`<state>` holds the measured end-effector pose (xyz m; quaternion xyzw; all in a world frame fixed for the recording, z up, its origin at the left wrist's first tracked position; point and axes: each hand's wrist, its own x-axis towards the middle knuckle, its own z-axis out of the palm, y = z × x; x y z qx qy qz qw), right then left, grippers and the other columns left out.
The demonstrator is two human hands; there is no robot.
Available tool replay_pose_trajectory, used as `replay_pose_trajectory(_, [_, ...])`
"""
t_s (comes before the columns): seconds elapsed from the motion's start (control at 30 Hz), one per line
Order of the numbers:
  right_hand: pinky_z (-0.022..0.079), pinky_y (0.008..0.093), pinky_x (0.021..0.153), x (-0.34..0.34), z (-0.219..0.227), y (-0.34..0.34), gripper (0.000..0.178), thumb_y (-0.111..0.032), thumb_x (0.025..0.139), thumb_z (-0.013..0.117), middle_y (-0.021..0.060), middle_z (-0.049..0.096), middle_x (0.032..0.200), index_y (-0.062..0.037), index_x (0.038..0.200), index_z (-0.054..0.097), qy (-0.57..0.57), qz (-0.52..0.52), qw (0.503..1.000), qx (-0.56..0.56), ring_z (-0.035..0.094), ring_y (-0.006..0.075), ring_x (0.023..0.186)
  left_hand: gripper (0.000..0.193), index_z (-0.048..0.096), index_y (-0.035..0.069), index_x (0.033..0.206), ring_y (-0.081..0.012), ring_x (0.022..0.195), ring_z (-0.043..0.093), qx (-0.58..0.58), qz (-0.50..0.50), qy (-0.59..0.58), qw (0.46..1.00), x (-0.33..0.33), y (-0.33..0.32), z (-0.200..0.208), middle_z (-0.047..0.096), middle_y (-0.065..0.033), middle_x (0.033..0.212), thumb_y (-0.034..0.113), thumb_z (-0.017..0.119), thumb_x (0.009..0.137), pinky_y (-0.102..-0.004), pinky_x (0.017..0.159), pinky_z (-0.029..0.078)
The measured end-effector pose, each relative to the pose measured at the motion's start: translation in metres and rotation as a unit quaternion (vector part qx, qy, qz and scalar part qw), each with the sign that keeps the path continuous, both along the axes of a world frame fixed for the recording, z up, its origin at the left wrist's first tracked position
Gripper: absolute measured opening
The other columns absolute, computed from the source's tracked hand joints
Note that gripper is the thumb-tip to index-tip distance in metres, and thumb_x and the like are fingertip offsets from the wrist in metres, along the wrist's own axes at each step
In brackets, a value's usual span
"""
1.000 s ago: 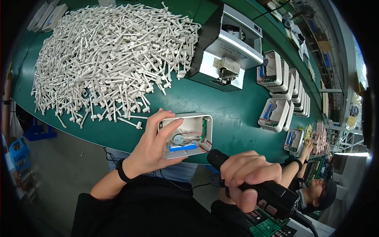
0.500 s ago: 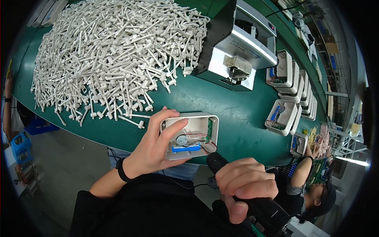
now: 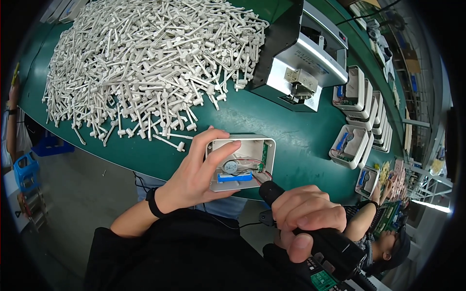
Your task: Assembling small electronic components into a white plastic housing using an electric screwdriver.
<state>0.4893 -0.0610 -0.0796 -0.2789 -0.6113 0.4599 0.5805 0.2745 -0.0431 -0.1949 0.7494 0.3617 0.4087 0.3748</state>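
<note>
My left hand (image 3: pixel 189 175) is closed around the left side of an open white plastic housing (image 3: pixel 252 138), with thumb and fingers across its walls. Inside it are a small round motor (image 3: pixel 229 168), a blue cylindrical battery (image 3: pixel 235 177), thin red and black wires and a green circuit board (image 3: pixel 265 153) along the right wall. A black power screwdriver (image 3: pixel 335 247) is wrapped in the fingers of my right hand (image 3: pixel 308 211). Its nose points at the housing's lower right corner; whether the tip touches is hidden.
A big heap of white plastic handle-shaped parts (image 3: pixel 145 68) covers the far left of the green table (image 3: pixel 286 140). Behind stands a black and silver machine (image 3: pixel 301 58). Stacked white housings (image 3: pixel 352 140) line the right. A co-worker (image 3: pixel 383 237) sits at right with a hand by another housing (image 3: pixel 367 182).
The whole view has shifted a little, so the table's things appear further right. My left hand still holds the housing, and the screwdriver stays at the same corner.
</note>
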Motion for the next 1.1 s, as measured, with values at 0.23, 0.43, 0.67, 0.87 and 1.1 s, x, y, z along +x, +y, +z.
replay_pose_trajectory(0.23, [0.052,0.0361,0.046,-0.004,0.0,0.0,0.029,-0.021,0.098,0.074,0.0058,0.056,0.066,-0.0033,0.103,0.051,-0.039,-0.01,0.999,0.01,0.056,0.0175,0.047,0.11,0.044,0.008,0.154,-0.0456,0.13,0.051,-0.001,-0.001,-0.002,1.0,-0.001,0.0,0.003,0.043,-0.022,0.144,0.011,0.1,0.06,-0.0546,0.115,0.045])
replay_pose_trajectory(0.43, [0.05,0.0353,0.045,-0.001,-0.011,0.008,0.039,-0.029,0.095,0.082,0.0047,0.056,0.064,-0.0043,0.103,0.052,-0.003,-0.02,1.0,0.018,0.057,0.0184,0.047,0.109,0.043,0.004,0.152,-0.0451,0.133,0.052,0.017,0.01,0.021,1.0,-0.001,-0.001,-0.002,0.044,-0.0238,0.145,0.016,0.101,0.06,-0.0525,0.114,0.046])
replay_pose_trajectory(0.67, [0.058,0.0381,0.057,0.034,0.043,0.029,0.045,-0.015,0.097,0.077,0.0136,0.064,0.091,-0.0064,0.128,0.045,0.203,-0.036,0.976,0.075,0.066,0.0277,0.061,0.111,0.041,-0.001,0.151,-0.0445,0.134,0.051,0.051,0.009,0.036,0.998,0.004,-0.003,0.003,0.046,-0.0246,0.145,0.024,0.101,0.061,-0.0532,0.117,0.043])
replay_pose_trajectory(0.87, [0.057,0.0371,0.078,0.1,0.019,0.187,0.046,-0.029,0.108,0.066,0.0102,0.065,0.104,0.0012,0.14,0.052,-0.249,-0.365,0.892,0.098,0.067,0.02,0.087,0.114,0.04,-0.002,0.152,-0.0435,0.129,0.051,0.114,0.037,0.107,0.987,0.006,-0.013,0.014,0.047,-0.0232,0.143,0.028,0.101,0.061,-0.0528,0.111,0.044])
replay_pose_trajectory(1.1, [0.053,0.0386,0.089,0.108,-0.022,0.191,0.045,-0.023,0.102,0.071,0.016,0.068,0.117,0.003,0.136,0.057,-0.358,-0.461,0.794,0.17,0.065,0.0265,0.103,0.114,0.04,0.004,0.15,-0.0409,0.129,0.051,0.095,0.007,0.041,0.995,0.012,-0.021,-0.002,0.05,-0.0222,0.142,0.036,0.103,0.061,-0.0514,0.111,0.043])
